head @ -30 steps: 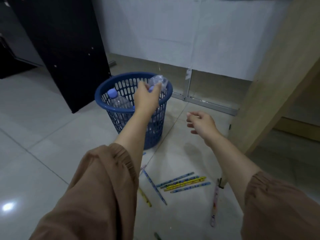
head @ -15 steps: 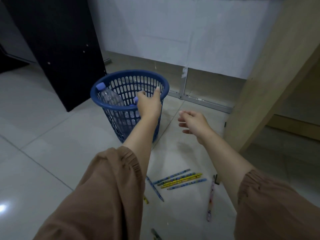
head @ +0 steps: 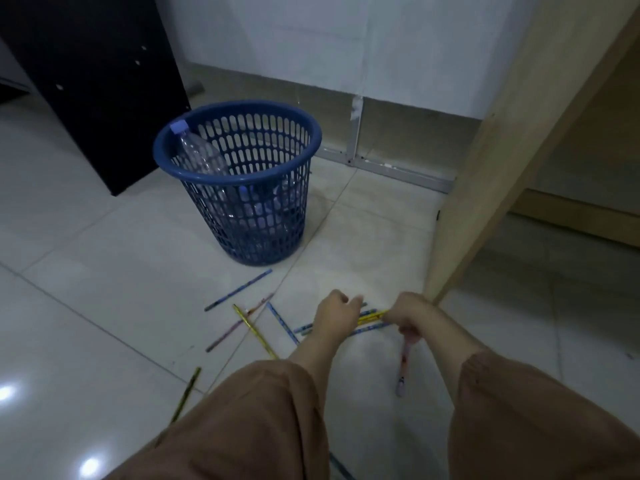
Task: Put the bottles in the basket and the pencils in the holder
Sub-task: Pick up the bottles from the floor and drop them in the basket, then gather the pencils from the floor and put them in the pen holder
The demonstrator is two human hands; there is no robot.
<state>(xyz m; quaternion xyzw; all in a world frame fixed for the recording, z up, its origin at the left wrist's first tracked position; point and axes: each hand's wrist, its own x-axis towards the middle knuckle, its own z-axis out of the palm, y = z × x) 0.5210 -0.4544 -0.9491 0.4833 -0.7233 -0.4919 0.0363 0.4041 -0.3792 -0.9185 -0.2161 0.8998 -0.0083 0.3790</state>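
Observation:
A blue mesh basket stands on the tiled floor. A clear bottle with a purple cap leans inside it, and more bottles show through the mesh lower down. Several pencils lie scattered on the floor in front, among them a blue one and a yellow one. My left hand is curled over a bunch of yellow and blue pencils. My right hand is closed on the bunch's right end. A pink pencil lies below it. No holder is in view.
A dark cabinet panel stands behind the basket on the left. A light wooden furniture side rises close on the right of my hands. A metal rail runs along the floor under the white wall.
My left hand left the basket after dropping a bottle in. Both hands came down from basket height to the pencils on the floor, and my view tilted down.

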